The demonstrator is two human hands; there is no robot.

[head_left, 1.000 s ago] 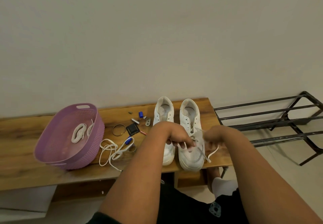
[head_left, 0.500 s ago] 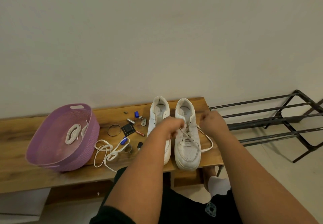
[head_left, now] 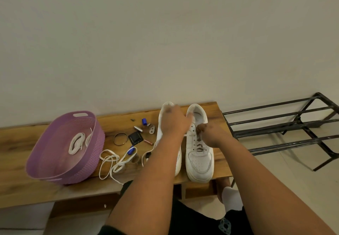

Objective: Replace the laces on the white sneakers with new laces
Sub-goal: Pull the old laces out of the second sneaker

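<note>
Two white sneakers stand side by side on the wooden bench (head_left: 117,121), toes toward me. My left arm hides most of the left sneaker (head_left: 160,133). The right sneaker (head_left: 199,159) is laced over its lower eyelets. My left hand (head_left: 174,122) lies over the left sneaker's opening, its curled fingers reaching the right sneaker's inner collar. A short stretch of white lace (head_left: 185,135) runs out from under that hand. My right hand (head_left: 211,133) pinches the lace at the right sneaker's upper eyelets.
A purple basket (head_left: 88,170) at the left holds a coiled white lace (head_left: 76,143). Another loose lace (head_left: 113,161) lies on the bench beside small items: blue caps (head_left: 144,121), a ring (head_left: 120,139), a black square (head_left: 135,137). A black metal rack (head_left: 293,124) stands to the right.
My left hand has moved from mid-shoe up toward the heels. My right hand has come in from the right side onto the upper eyelets.
</note>
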